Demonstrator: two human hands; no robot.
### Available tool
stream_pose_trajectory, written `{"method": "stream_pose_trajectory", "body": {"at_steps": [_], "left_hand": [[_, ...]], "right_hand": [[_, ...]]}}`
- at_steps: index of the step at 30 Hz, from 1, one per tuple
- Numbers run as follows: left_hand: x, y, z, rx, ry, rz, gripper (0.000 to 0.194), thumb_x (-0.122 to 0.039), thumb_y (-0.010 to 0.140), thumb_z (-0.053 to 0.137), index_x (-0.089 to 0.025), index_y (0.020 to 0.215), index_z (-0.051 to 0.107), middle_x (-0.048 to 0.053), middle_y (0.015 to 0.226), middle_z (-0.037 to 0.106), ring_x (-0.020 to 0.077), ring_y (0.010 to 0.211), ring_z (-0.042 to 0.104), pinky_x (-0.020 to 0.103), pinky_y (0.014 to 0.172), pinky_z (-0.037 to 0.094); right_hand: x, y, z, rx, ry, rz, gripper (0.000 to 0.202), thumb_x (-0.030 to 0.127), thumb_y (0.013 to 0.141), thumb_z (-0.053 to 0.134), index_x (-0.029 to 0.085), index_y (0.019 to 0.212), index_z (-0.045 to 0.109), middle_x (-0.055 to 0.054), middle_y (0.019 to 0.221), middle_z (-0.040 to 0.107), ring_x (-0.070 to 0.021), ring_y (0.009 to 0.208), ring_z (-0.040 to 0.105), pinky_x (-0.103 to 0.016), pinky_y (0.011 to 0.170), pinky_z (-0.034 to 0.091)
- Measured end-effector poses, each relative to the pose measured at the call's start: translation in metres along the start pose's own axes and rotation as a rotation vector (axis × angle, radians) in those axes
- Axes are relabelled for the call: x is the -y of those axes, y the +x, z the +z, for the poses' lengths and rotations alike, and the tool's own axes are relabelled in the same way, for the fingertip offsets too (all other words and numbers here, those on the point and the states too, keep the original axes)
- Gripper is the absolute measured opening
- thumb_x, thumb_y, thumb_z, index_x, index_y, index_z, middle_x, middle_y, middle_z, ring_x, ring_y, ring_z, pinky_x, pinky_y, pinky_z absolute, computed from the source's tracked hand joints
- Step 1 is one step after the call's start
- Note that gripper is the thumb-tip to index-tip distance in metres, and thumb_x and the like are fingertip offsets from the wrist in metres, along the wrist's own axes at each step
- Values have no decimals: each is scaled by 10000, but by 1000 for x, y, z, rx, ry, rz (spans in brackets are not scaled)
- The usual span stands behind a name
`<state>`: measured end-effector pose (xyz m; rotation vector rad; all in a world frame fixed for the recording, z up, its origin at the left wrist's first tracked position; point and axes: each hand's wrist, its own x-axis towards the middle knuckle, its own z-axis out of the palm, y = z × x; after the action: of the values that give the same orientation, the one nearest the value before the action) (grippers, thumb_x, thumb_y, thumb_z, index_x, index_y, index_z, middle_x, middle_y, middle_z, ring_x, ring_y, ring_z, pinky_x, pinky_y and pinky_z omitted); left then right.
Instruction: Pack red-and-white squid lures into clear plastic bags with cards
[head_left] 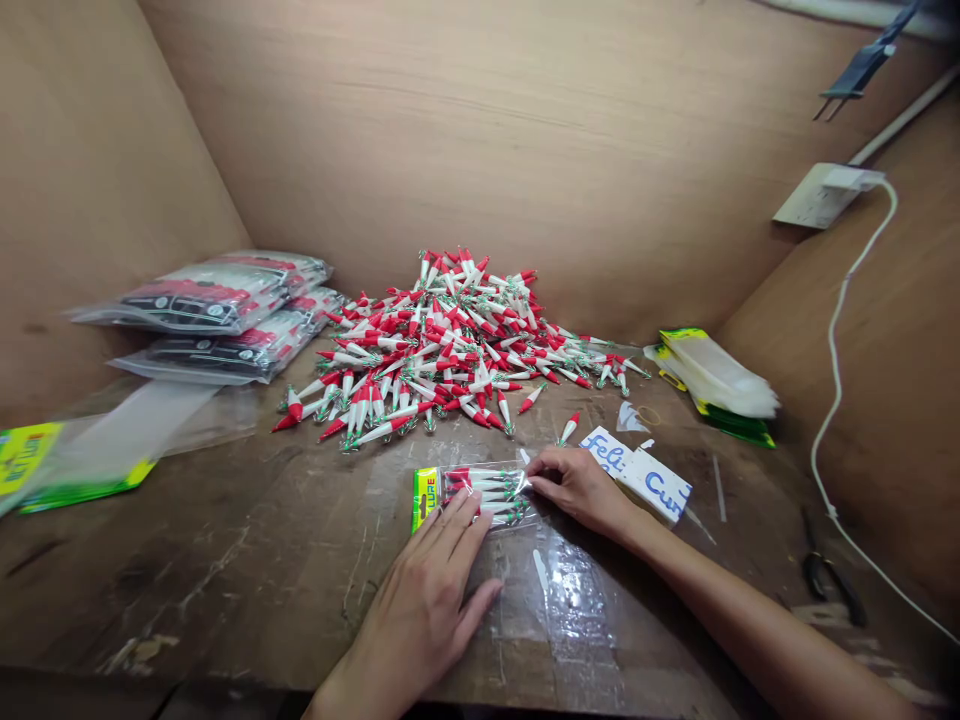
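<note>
A clear plastic packet of fishing lures (pixel 491 496) with a yellow-green header lies on the table in front of me. Several red-and-white lures with green tips sit side by side inside it. My left hand (pixel 435 590) rests flat over its lower left part, fingers stretched out and thumb apart. At the packet's right end, thumb and fingers of my right hand (pixel 581 488) pinch the clear plastic edge. Just beyond my right hand stands a single loose lure (pixel 570 428). White blocks with blue lettering (pixel 656 482) are beside my right wrist, partly behind it.
A big heap of red-and-white lures (pixel 450 340) covers the back middle. Filled bags (pixel 225 310) are stacked at left, above flat header bags (pixel 97 465). More header bags (pixel 716 375) lie at right, near black-handled pliers (pixel 829 575) and a hanging white cable (pixel 832 380).
</note>
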<state>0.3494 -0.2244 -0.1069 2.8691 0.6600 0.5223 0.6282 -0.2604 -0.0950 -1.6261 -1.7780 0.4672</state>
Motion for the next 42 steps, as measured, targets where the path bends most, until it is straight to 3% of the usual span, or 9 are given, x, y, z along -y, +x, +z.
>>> {"method": "stream_pose_trajectory", "body": {"at_steps": [10, 16, 24, 32, 42], "left_hand": [[0, -1, 0, 14, -41, -11, 578, -338, 968, 571, -212, 1504, 394, 113, 1604, 370, 295, 1472, 361, 526, 1155, 429], [-2, 3, -2, 18, -52, -73, 548, -356, 933, 615, -214, 1439, 461, 134, 1677, 155, 366, 1522, 196, 586, 1163, 379], [-1, 5, -2, 26, -61, -85, 565, -380, 922, 621, -239, 1443, 454, 111, 1663, 222, 370, 1511, 235, 602, 1173, 352], [-1, 6, -7, 14, -12, -59, 549, -413, 907, 635, -240, 1406, 485, 100, 1650, 267, 359, 1504, 264, 597, 1154, 383], [0, 5, -4, 44, -41, -88, 602, -428, 907, 636, -248, 1449, 448, 104, 1658, 242, 356, 1512, 243, 596, 1176, 342]], "right_hand": [[-1, 5, 3, -49, -12, -20, 70, 225, 933, 658, 224, 948, 726, -15, 879, 743, -158, 778, 682, -264, 739, 492], [-1, 9, 7, -88, -33, -11, 71, 267, 924, 677, 218, 889, 714, -12, 834, 737, -158, 740, 674, -267, 706, 486], [5, 9, 16, -180, -137, 90, 110, 278, 914, 671, 213, 831, 704, -25, 781, 729, -173, 691, 662, -273, 663, 479], [4, 1, 1, -40, -47, 9, 87, 261, 931, 657, 217, 906, 728, -23, 863, 743, -172, 773, 681, -285, 744, 493], [8, 2, 7, -40, -43, -1, 92, 269, 942, 653, 219, 905, 721, -26, 859, 729, -171, 779, 663, -282, 738, 480]]}}
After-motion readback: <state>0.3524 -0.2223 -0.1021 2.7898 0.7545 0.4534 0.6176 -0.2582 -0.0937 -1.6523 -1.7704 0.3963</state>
